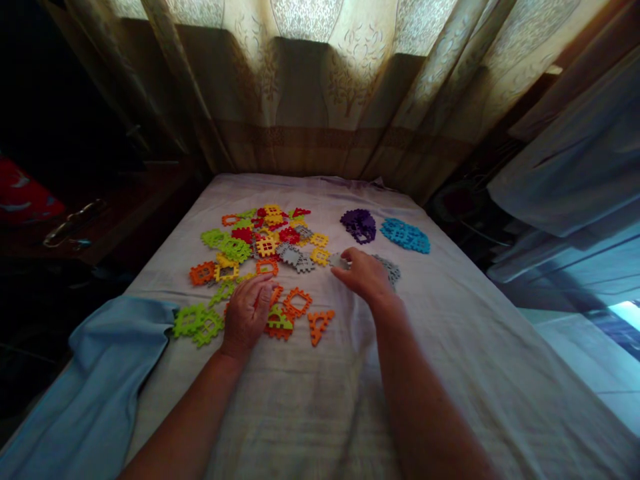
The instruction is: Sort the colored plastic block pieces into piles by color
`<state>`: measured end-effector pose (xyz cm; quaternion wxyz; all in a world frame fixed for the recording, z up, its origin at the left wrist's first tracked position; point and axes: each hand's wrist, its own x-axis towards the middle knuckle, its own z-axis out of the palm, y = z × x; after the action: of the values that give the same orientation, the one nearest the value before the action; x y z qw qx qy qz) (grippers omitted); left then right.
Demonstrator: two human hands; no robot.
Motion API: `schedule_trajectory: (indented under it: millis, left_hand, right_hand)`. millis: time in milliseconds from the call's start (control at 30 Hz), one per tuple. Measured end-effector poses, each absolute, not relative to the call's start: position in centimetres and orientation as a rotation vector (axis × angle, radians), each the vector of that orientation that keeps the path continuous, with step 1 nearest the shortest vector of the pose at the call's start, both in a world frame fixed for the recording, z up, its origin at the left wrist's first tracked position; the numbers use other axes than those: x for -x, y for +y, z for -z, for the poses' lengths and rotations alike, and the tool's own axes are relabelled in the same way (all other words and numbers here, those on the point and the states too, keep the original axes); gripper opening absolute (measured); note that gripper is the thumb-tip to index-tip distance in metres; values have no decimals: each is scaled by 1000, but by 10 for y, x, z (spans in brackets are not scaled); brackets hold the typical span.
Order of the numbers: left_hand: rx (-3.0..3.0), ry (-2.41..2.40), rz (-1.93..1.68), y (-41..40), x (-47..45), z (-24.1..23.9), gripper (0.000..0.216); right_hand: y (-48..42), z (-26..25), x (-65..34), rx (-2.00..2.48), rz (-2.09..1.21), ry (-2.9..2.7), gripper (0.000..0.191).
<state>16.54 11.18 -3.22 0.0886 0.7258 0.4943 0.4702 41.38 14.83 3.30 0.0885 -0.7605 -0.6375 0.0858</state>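
Observation:
Toothed plastic building pieces in several colours lie on a sheet. My right hand pinches a grey building piece between thumb and fingers, left of a grey pile that the hand partly covers. My left hand lies low over the mixed pieces, its fingers stretched out and holding nothing that I can see. Beside its thumb are orange pieces, a green piece and an orange triangle. Yellow, red and grey pieces, among them a yellow window piece, spread beyond it.
A purple pile and a blue pile lie at the back right of the sheet. Green pieces sit near a light blue cloth on the left. A curtain hangs behind the far edge.

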Motion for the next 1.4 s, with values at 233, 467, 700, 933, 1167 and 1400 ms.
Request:
schedule_trajectory:
  millis: [233,467,700,933,1167,1400]
  left_hand:
    - [-2147,1495,-1359,112,-165,32,35]
    - [-2160,1507,-1360,114,-165,34,36]
    - [-2155,1495,-1356,113,-165,33,34]
    - [-2171,1505,-1346,113,-165,33,34]
    - [-2202,1518,-1319,112,-165,31,33]
    - [-2202,1518,-1316,113,-165,33,33]
  right_hand:
    - [151,-26,-472,2496,-112,-1727,34]
    - [152,-16,-471,2454,-53,-1694,33]
    - [158,-15,-409,1973,-75,-1959,27]
    - [160,15,-361,1767,-187,-2211,57]
    - [161,13,-363,1735,-212,-2289,52]
    - [161,13,-361,1777,-237,-2241,60]
